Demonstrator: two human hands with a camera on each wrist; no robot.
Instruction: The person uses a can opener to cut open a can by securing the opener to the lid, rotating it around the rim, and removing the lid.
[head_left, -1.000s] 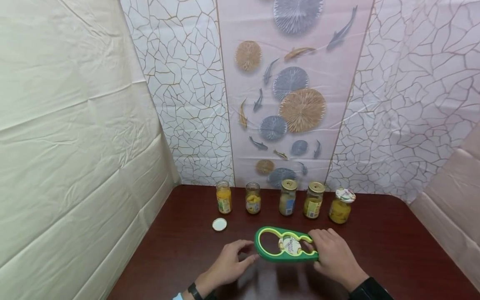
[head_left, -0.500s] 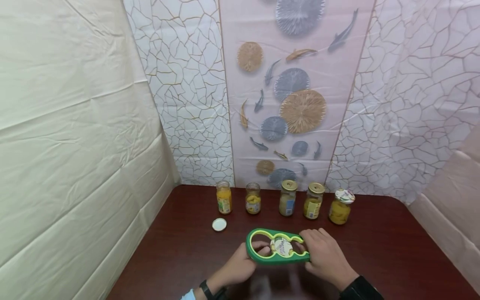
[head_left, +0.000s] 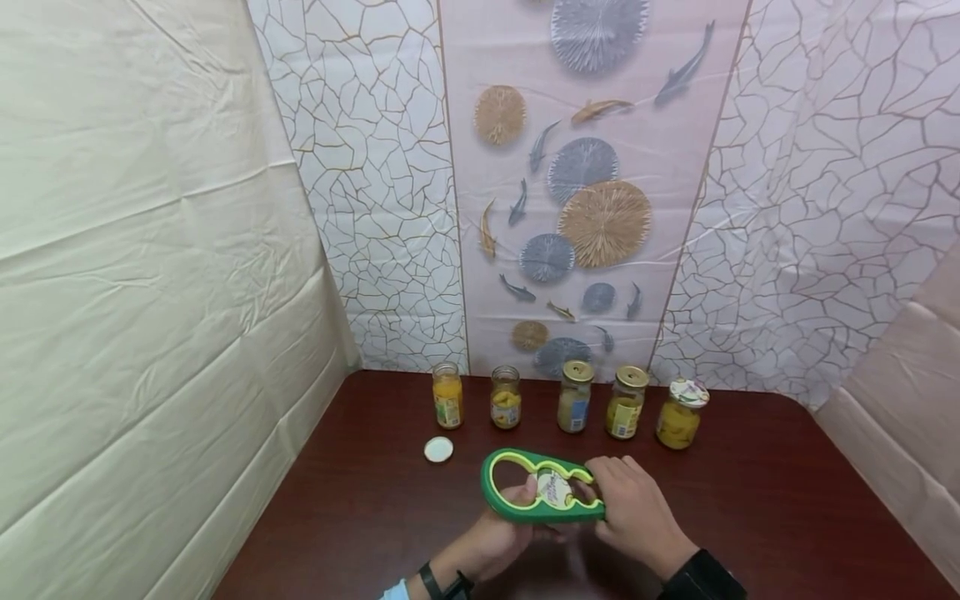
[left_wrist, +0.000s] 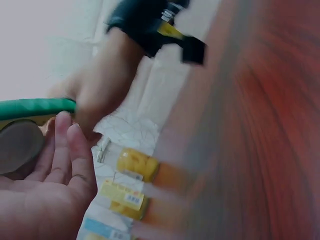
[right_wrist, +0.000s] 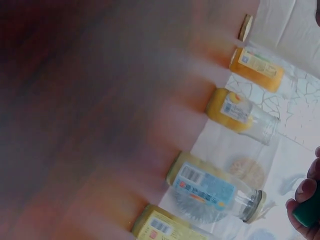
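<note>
My right hand [head_left: 637, 512] grips the narrow end of a green multi-ring opener [head_left: 551, 516], held above the table. A round, patterned lid [head_left: 555, 489] sits within one of its rings. Beneath the opener is my left hand [head_left: 498, 537], its thumb showing through the large ring. The left wrist view has the left hand [left_wrist: 55, 200] palm up with fingers extended, close under the grey underside of the lid [left_wrist: 20, 146] and near the opener's green edge [left_wrist: 37, 107]. In the right wrist view, fingers [right_wrist: 306, 189] hold the opener [right_wrist: 308, 210] at the right edge.
Several jars stand along the dark red table's back: uncapped orange [head_left: 448, 402] and yellow [head_left: 506, 407] ones at left, two gold-lidded ones [head_left: 575, 400] [head_left: 625, 410], and a patterned-lid jar [head_left: 679, 421] at right. A loose white lid [head_left: 438, 449] lies before the leftmost jar.
The opener and my right hand have moved left. My left hand has gone from beside the opener's large end to underneath it, moving right and turning palm up.
</note>
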